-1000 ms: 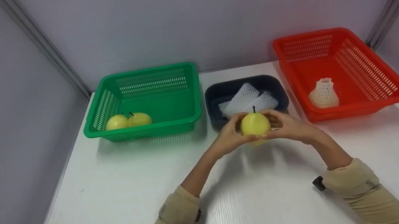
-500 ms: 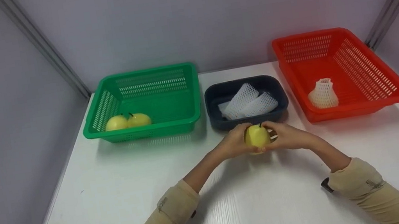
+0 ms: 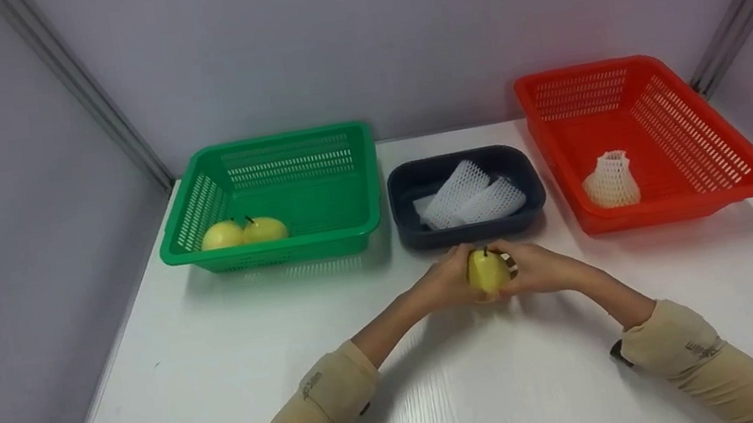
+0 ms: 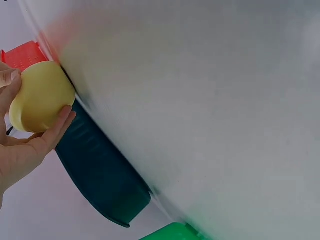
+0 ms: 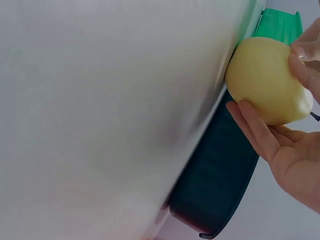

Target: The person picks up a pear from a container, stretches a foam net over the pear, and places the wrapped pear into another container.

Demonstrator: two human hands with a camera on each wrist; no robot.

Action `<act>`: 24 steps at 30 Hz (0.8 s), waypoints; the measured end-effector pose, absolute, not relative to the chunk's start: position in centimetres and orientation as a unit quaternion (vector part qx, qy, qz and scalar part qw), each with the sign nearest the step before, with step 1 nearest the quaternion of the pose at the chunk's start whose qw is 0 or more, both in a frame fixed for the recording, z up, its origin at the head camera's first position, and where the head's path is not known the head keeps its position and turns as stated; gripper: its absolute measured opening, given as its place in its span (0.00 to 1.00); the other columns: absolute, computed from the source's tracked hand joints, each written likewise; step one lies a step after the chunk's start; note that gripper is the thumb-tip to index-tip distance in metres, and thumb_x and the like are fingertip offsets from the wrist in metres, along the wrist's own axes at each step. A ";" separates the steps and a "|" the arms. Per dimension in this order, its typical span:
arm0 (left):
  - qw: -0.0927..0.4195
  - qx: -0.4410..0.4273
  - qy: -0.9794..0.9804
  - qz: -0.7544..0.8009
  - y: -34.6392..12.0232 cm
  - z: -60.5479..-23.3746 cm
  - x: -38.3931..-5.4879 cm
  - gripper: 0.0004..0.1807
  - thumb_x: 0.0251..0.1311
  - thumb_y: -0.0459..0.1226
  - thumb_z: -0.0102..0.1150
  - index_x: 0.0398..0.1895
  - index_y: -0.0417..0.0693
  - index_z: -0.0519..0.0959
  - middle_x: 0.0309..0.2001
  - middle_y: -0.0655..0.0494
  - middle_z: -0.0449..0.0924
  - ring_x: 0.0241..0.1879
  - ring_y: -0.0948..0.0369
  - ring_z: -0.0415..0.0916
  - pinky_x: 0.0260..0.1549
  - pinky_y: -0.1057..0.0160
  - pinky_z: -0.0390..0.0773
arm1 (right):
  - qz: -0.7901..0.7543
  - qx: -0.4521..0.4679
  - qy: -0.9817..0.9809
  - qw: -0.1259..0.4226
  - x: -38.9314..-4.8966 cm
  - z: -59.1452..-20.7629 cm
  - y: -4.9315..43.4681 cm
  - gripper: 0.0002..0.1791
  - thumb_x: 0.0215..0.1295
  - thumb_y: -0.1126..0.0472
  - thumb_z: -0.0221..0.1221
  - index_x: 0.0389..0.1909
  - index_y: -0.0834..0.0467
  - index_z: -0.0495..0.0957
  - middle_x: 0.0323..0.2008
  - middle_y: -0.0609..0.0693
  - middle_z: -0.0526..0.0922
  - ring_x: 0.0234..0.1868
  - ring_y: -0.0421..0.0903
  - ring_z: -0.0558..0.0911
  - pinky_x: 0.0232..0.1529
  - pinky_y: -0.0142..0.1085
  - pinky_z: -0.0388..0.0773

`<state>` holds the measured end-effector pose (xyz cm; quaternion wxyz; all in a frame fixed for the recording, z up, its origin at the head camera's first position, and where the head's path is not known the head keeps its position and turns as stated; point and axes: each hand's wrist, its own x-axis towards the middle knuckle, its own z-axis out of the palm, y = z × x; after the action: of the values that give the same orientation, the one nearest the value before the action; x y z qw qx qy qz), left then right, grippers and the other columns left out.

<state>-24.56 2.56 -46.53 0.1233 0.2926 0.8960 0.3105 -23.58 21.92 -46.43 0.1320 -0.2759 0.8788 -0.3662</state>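
A yellow pear (image 3: pixel 488 271) with a dark stem is held between both hands, just in front of the dark blue bin (image 3: pixel 473 233). My left hand (image 3: pixel 448 283) grips its left side, and my right hand (image 3: pixel 540 267) grips the right side, fingers and thumbs around it. Both wrist views show the pear (image 4: pixel 44 95) low near the white tabletop; whether it touches is unclear. Inside the bin lie white foam net sleeves (image 3: pixel 460 193). Two more yellow pears (image 3: pixel 222 235) sit in the green basket (image 3: pixel 277 244) at the left.
At the right stands a red basket (image 3: pixel 681 202) holding something wrapped in a white foam net (image 3: pixel 612 182). All three containers line the back of the white table (image 3: pixel 223 384), close to the grey back wall (image 3: pixel 350 36).
Both hands have drawn the pear toward me and lower, away from the dark blue bin's front edge. The containers have stayed in place.
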 end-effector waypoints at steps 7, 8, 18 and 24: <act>0.123 0.293 0.907 0.275 3.0 -46.3 -24.3 0.37 0.44 0.43 0.71 0.54 0.37 0.63 0.46 0.47 0.69 0.43 0.55 0.72 0.39 0.65 0.73 | -0.346 -0.288 0.884 0.123 -23.5 -46.1 21.9 0.33 0.48 0.67 0.64 0.56 0.69 0.63 0.47 0.61 0.74 0.45 0.54 0.73 0.47 0.50 0.72; 0.124 0.293 0.910 0.267 3.1 -46.2 -24.3 0.37 0.45 0.43 0.71 0.54 0.37 0.63 0.47 0.47 0.69 0.43 0.55 0.72 0.39 0.65 0.73 | -0.347 -0.290 0.883 0.125 -23.5 -46.0 21.9 0.34 0.48 0.67 0.64 0.57 0.69 0.63 0.48 0.60 0.74 0.45 0.53 0.73 0.47 0.50 0.71; 0.175 0.285 0.898 0.288 2.7 -45.6 -23.7 0.34 0.47 0.42 0.70 0.54 0.40 0.64 0.47 0.50 0.68 0.44 0.58 0.69 0.42 0.65 0.70 | -0.348 -0.304 0.874 0.149 -22.8 -46.1 22.0 0.31 0.50 0.68 0.62 0.57 0.65 0.63 0.49 0.57 0.73 0.46 0.53 0.72 0.49 0.50 0.70; 0.182 0.284 0.896 0.288 2.6 -45.3 -23.2 0.35 0.47 0.42 0.70 0.55 0.39 0.64 0.48 0.50 0.67 0.44 0.59 0.70 0.41 0.67 0.70 | -0.346 -0.303 0.874 0.159 -22.4 -45.8 22.1 0.30 0.51 0.67 0.61 0.56 0.65 0.63 0.48 0.56 0.73 0.45 0.52 0.72 0.49 0.51 0.70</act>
<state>-23.20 2.59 -45.27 0.1818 0.2840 0.8964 0.2878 -22.43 22.10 -45.84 0.1591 -0.3033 0.8735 -0.3458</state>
